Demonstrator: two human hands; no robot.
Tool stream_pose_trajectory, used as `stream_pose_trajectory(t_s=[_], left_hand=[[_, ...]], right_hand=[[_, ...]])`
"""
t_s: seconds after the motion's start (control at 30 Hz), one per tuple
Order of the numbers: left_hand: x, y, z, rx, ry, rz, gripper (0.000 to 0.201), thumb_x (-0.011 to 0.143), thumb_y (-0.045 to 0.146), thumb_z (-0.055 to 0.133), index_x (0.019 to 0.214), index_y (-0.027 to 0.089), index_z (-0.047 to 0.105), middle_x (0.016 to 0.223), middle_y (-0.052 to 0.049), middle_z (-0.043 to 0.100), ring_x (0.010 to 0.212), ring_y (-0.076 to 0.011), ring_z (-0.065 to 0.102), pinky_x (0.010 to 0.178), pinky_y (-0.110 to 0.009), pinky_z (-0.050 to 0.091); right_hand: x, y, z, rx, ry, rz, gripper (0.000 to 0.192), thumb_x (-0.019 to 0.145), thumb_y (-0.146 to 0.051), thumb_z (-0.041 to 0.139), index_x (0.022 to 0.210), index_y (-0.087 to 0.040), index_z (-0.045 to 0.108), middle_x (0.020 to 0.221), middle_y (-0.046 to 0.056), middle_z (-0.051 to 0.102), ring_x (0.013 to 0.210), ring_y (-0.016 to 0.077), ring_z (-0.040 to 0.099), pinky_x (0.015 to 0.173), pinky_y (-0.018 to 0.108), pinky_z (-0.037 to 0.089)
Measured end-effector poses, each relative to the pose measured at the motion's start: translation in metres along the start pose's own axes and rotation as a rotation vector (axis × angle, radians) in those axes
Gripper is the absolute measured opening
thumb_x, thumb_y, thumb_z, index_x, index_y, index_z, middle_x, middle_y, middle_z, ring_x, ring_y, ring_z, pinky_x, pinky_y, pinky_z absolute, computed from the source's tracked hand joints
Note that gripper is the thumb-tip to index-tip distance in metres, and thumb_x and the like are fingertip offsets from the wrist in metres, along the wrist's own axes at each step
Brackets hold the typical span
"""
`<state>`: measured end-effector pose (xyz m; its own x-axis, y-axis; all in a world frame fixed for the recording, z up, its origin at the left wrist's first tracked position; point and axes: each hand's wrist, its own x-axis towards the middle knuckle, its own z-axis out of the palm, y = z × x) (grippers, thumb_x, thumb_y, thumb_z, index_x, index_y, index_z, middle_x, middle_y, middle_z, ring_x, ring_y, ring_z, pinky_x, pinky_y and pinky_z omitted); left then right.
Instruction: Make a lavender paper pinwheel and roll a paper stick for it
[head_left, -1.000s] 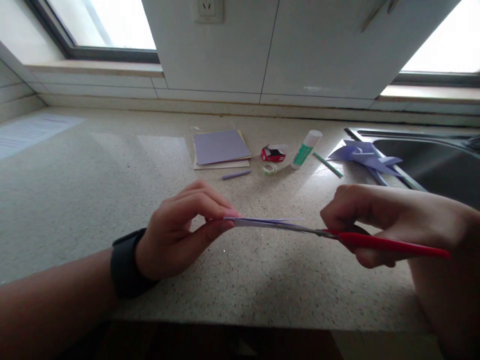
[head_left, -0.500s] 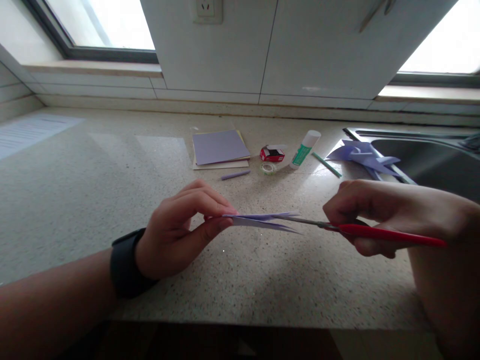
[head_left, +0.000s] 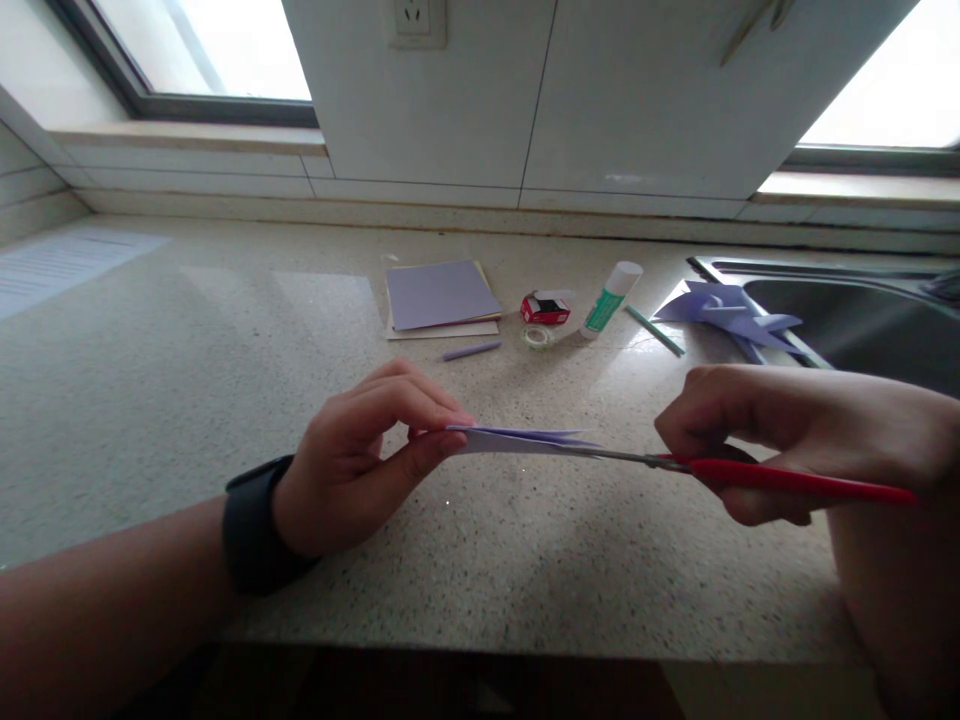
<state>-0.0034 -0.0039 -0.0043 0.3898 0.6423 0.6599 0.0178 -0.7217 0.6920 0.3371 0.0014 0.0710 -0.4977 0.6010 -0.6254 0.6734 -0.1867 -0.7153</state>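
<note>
Pinching a folded purple paper (head_left: 517, 440) above the counter's (head_left: 187, 360) near edge, the left hand (head_left: 352, 470) is steadying it while the right hand (head_left: 780, 440), clamped on red scissors (head_left: 750, 478), is cutting; thin paper flexing could be skewing the cut.

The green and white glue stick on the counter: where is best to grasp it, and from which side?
Probably the middle of the green and white glue stick: a round tube lying flat on the speckled stone counter. Come from above, fingers across its width.
</note>
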Motion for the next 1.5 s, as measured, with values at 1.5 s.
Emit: stream_pose_trajectory(t_s=[1.5], left_hand=[[-0.002, -0.002, -0.001, -0.017, -0.046, -0.013, 0.015, 0.091, 0.009, 0.068, 0.100, 0.020, 0.070, 0.091, -0.005, 0.068, 0.081, -0.0161, 0.062, 0.067, -0.031, 0.052]], right_hand=[[-0.001, -0.006, 0.001, -0.066, -0.007, -0.026, 0.040, 0.071, -0.052, 0.080, 0.076, -0.016, 0.063, 0.063, -0.001, 0.058, 0.046, 0.0063, 0.055, 0.041, 0.013, 0.044]])
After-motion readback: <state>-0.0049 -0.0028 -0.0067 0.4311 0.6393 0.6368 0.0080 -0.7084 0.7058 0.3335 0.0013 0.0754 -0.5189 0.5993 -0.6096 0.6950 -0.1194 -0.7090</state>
